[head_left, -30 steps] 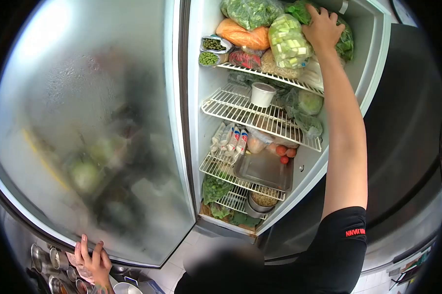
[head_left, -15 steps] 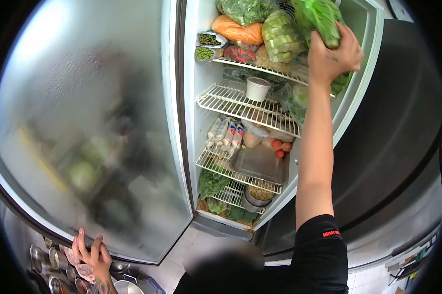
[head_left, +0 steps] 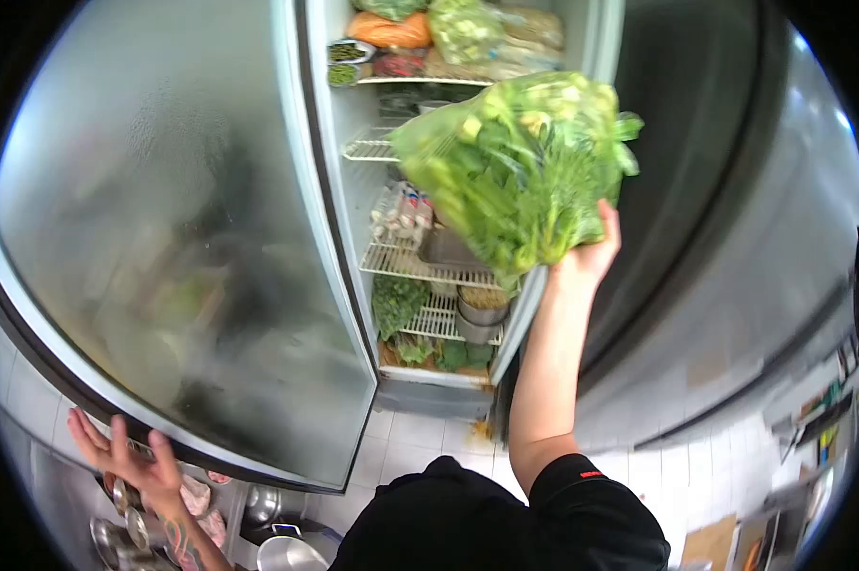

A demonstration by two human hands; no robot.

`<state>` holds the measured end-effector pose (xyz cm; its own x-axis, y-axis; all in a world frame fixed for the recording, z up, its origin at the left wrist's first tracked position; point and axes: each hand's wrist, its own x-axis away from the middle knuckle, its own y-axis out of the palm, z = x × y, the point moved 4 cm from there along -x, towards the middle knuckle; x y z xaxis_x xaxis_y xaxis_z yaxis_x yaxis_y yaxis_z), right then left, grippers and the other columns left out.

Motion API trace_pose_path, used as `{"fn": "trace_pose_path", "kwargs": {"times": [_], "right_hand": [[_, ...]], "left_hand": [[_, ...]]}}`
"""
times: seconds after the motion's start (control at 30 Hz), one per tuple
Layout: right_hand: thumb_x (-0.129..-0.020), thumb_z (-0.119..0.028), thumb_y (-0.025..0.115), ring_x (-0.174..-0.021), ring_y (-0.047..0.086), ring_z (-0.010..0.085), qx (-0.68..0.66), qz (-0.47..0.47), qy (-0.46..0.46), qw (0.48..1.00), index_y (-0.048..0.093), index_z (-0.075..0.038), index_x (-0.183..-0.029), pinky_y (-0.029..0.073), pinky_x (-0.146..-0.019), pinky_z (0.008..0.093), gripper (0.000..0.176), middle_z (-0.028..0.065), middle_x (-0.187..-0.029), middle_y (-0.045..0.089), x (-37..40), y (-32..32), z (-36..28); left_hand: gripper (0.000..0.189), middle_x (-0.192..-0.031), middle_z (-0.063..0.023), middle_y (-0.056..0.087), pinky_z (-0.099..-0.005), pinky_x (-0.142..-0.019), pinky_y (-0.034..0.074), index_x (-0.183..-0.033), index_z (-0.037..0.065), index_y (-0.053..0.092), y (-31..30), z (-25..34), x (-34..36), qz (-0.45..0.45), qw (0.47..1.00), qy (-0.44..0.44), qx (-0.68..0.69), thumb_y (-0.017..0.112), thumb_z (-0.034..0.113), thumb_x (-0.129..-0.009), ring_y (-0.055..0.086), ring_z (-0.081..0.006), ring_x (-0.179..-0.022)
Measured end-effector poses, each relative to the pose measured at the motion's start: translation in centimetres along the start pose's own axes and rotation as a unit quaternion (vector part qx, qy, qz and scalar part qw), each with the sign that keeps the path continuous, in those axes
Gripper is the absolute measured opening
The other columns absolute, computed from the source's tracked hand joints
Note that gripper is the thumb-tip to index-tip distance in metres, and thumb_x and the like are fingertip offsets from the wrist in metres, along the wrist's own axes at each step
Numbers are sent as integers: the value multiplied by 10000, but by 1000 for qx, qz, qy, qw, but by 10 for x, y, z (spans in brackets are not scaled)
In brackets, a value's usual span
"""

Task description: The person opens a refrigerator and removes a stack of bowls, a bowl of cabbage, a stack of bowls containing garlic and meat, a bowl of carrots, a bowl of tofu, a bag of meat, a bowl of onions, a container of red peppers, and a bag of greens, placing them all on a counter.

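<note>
A large clear plastic bag of leafy greens (head_left: 525,171) is held up in front of the open fridge. My right hand (head_left: 593,249) grips it from below at its lower right, with the fingers partly hidden behind the bag. Pale cut stalks show near the top of the bag. My left hand (head_left: 130,464) has its fingers spread, close by the lower edge of the misted glass fridge door (head_left: 201,314), which stands swung open to the left.
Bagged vegetables (head_left: 391,30) fill the top shelf. Lower down are wrapped white packs (head_left: 403,211), a metal tray (head_left: 449,249), metal bowls (head_left: 477,319) and greens (head_left: 399,303). Metal pots (head_left: 116,542) stand at lower left. A dark steel surface (head_left: 696,190) rises on the right.
My right hand has brought the bag of greens out from the top shelf, down and toward me. My left hand has moved a little left with its fingers spreading. The view has shifted.
</note>
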<state>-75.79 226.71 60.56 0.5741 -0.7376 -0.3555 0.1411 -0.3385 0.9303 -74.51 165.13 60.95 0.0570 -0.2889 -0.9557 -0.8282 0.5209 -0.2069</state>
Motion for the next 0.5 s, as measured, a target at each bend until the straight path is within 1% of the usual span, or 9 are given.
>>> {"fn": "trace_pose_path", "kwargs": {"times": [0.03,0.1,0.17,0.2,0.23,0.3,0.37,0.43,0.5], "right_hand": [[-938,-207,581,-1158,639,360,-19,12,33,999,596,13,-1304,529,-1008,522,427,190,-1274,660,25,-17,1],[-925,-229,567,-1106,667,349,-44,3,61,997,616,4,-1278,556,-967,500,426,177,-1228,688,79,-44,-2],[-942,-263,533,-1082,674,351,-88,16,83,992,630,-4,-1265,556,-964,495,425,176,-1208,698,138,-63,-11],[-962,-295,499,-1102,663,351,-79,63,67,993,627,-18,-1285,541,-984,508,445,166,-1237,690,169,-66,-17],[-997,-345,441,-1147,639,355,-19,134,31,990,610,-38,-1325,523,-1005,526,480,161,-1308,655,193,-80,-28],[-1026,-380,393,-1189,614,363,45,167,-8,985,584,-53,-1366,509,-1023,535,509,156,-1375,612,252,-68,-46],[-1035,-391,380,-1203,607,365,23,166,-15,986,571,-56,-1384,505,-1028,542,520,157,-1389,600,302,-74,-74],[-1053,-406,374,-1230,594,366,14,164,-18,986,556,-58,-1404,493,-1044,564,527,153,-1403,588,349,-73,-103],[-1059,-420,377,-1225,598,367,8,154,-46,987,549,-55,-1405,494,-1045,572,532,154,-1393,592,394,-75,-135]], "left_hand": [[482,-1623,-287,208,-642,-1195,229,-1373,143,595,5,-1,5,14,999,45,26,648,204,-898,194,-529,-1498],[375,-1607,-292,290,-637,-1215,155,-1207,190,734,12,20,0,-37,990,134,-8,655,256,-846,158,-525,-1510],[292,-1585,-279,363,-625,-1227,90,-1066,226,802,12,23,6,-38,986,145,68,647,310,-833,146,-525,-1512],[293,-1577,-256,392,-618,-1228,84,-1058,236,813,11,27,7,-40,982,160,96,653,312,-824,135,-520,-1516],[285,-1571,-228,420,-620,-1230,47,-1047,262,822,11,34,7,-44,976,172,129,658,318,-820,135,-505,-1523],[283,-1562,-201,446,-630,-1225,-11,-1048,296,823,8,54,0,-53,964,204,164,661,320,-817,139,-473,-1534],[270,-1510,-116,538,-688,-1189,-75,-1029,328,813,6,78,-8,-71,951,219,207,670,326,-800,184,-416,-1542],[201,-1463,-12,595,-715,-1171,-92,-973,329,795,1,116,-24,-70,942,240,222,688,314,-803,307,-354,-1512],[104,-1433,74,614,-758,-1141,-96,-906,308,767,2,155,-35,-100,938,275,188,702,291,-826,432,-268,-1450]]}}
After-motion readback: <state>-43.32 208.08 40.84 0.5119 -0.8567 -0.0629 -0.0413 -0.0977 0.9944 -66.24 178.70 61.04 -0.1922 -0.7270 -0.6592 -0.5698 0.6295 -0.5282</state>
